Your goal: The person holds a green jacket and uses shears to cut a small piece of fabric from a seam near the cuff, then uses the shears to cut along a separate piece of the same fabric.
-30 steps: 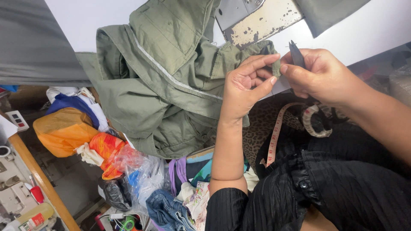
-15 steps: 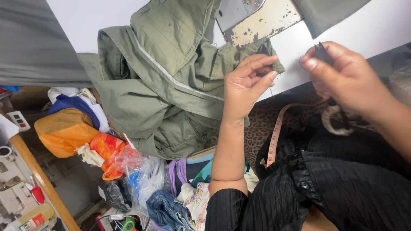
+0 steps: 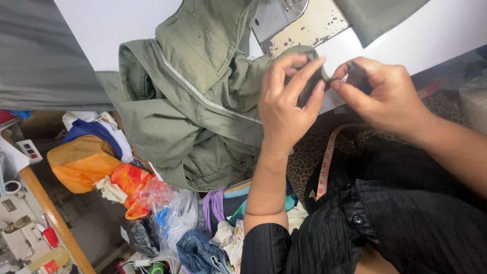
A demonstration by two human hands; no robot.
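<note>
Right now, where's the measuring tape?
In the head view, the measuring tape hangs right of centre, below the right hand and beside the left forearm, draped over leopard-print fabric and black clothing.

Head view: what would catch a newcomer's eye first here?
The two hands meet at upper centre: the left hand pinches a fold of the olive-green jacket while the right hand holds a small dark tool against it. Behind them is a worn sewing machine. At lower left lies a heap of colourful bags and cloth.
</note>
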